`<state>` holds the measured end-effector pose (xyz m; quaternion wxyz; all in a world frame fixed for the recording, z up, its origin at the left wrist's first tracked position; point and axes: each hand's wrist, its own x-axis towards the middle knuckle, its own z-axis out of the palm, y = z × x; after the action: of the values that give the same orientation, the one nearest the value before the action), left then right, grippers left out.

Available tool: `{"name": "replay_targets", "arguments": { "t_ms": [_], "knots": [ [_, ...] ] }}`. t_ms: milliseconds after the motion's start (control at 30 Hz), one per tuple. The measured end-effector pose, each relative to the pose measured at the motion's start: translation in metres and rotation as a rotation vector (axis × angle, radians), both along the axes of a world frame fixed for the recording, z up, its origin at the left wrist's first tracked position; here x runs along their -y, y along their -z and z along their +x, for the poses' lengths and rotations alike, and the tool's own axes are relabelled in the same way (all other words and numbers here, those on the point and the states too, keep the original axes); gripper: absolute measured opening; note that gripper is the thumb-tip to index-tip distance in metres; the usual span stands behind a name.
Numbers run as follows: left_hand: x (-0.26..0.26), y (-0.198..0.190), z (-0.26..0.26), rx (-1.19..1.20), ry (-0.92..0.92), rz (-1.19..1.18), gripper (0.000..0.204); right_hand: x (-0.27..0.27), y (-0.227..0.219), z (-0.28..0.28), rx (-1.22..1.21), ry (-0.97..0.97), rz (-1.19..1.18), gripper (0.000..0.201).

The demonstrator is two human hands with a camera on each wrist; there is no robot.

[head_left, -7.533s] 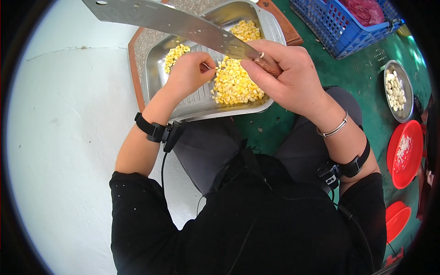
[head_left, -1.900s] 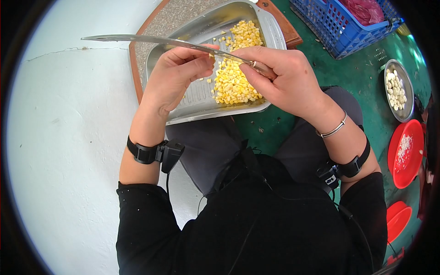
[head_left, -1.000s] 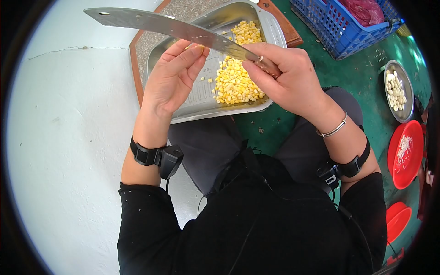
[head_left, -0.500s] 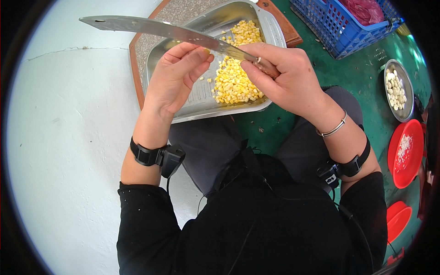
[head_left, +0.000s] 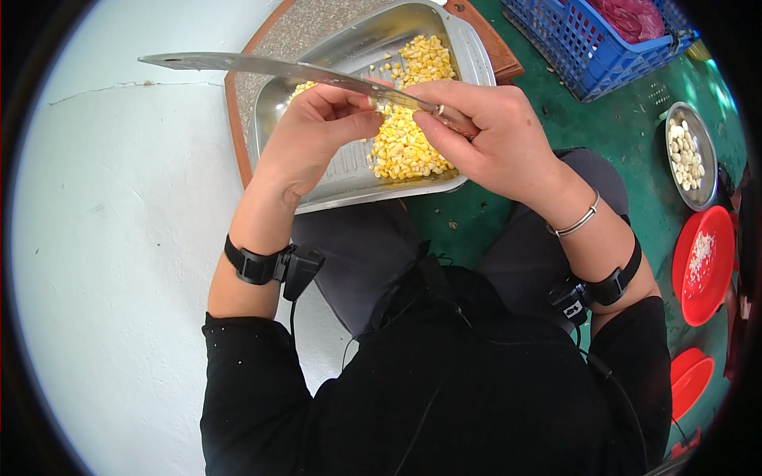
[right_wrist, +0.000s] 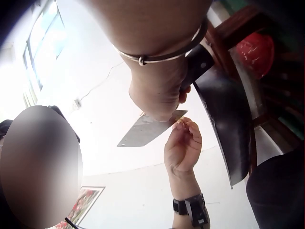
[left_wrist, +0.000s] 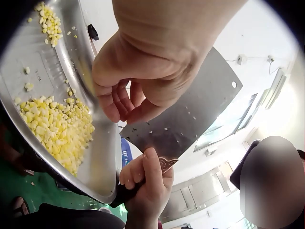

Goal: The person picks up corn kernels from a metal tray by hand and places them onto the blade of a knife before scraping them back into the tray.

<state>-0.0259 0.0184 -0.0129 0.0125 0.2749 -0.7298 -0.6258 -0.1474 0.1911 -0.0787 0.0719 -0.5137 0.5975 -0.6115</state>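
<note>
My right hand [head_left: 500, 131] grips a cleaver [head_left: 278, 67] by its short handle, and the blade points left above the tray. In the head view the blade is seen nearly edge-on; the left wrist view shows its broad face with specks on it. My left hand [head_left: 309, 131] is at the near part of the blade, thumb and fingers drawn together on a small corn kernel [right_wrist: 179, 121]. Below both hands, a steel tray [head_left: 329, 194] holds a large heap of yellow corn kernels [head_left: 409, 147] and a smaller pile, partly hidden behind my left hand.
The tray sits on a stone-topped, wood-edged table [head_left: 290, 36]. On the green floor to the right are a blue basket [head_left: 583, 59], a steel bowl [head_left: 706, 147] of whitish pieces, and red bowls [head_left: 694, 301]. A pale wall [head_left: 119, 238] stands left.
Earlier my left hand was lower over the tray's left side; it has risen to the blade. In the last second its fingers moved right while the blade turned from broad face toward edge-on.
</note>
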Motion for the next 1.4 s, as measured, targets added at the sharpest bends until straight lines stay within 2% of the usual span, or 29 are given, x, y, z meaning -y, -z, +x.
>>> {"name": "replay_targets", "arguments": {
  "t_ms": [100,200,400,633,700,900,933,1000,1067,1100,1233,1267,1333,1367,1400],
  "knots": [
    [-0.003,0.003,-0.001,0.012,0.013,0.049,0.01,-0.002,-0.002,-0.001,0.013,-0.012,0.02,0.025],
    [-0.005,0.004,-0.002,0.012,-0.052,0.022,0.012,-0.002,-0.002,-0.001,0.007,-0.007,0.018,0.026],
    [-0.006,0.005,-0.001,0.03,0.008,-0.067,0.016,-0.003,-0.002,0.0,0.017,-0.004,0.021,0.025],
    [-0.008,-0.002,0.0,0.068,-0.028,0.095,0.015,-0.005,-0.001,0.004,-0.024,0.019,0.035,0.027],
    [-0.01,-0.003,0.0,0.074,-0.017,0.101,0.016,-0.006,0.0,0.005,-0.137,0.036,0.062,0.028],
    [-0.012,0.002,0.002,0.152,-0.023,-0.005,0.021,-0.003,0.007,0.01,-0.214,0.151,-0.002,0.023],
    [-0.014,0.001,0.001,0.203,0.047,-0.059,0.023,-0.004,0.005,0.009,-0.218,0.15,-0.002,0.023],
    [-0.014,0.001,0.005,0.245,0.117,-0.113,0.025,-0.006,-0.002,0.008,-0.123,0.166,0.101,0.018],
    [-0.007,0.006,0.013,0.17,0.27,-0.377,0.028,-0.007,-0.007,0.009,-0.048,0.16,0.131,0.016],
    [-0.001,0.006,0.016,0.147,0.288,-0.394,0.03,-0.007,-0.009,0.009,0.034,0.154,0.162,0.015],
    [0.013,-0.006,0.029,0.236,0.176,-0.434,0.032,-0.005,-0.003,0.009,0.045,0.153,0.074,0.016],
    [0.017,-0.007,0.034,0.23,0.169,-0.435,0.032,-0.003,-0.002,0.01,0.129,0.112,0.034,0.017],
    [0.025,-0.006,0.037,0.107,-0.038,-0.174,0.03,-0.001,-0.003,0.008,0.205,0.07,-0.001,0.019],
    [0.027,-0.007,0.036,0.03,-0.053,-0.032,0.039,-0.004,-0.011,0.008,0.42,-0.048,0.045,0.019],
    [0.026,-0.009,0.036,0.02,-0.059,-0.031,0.039,-0.006,-0.016,0.009,0.633,-0.168,0.095,0.02]
  ]
}}
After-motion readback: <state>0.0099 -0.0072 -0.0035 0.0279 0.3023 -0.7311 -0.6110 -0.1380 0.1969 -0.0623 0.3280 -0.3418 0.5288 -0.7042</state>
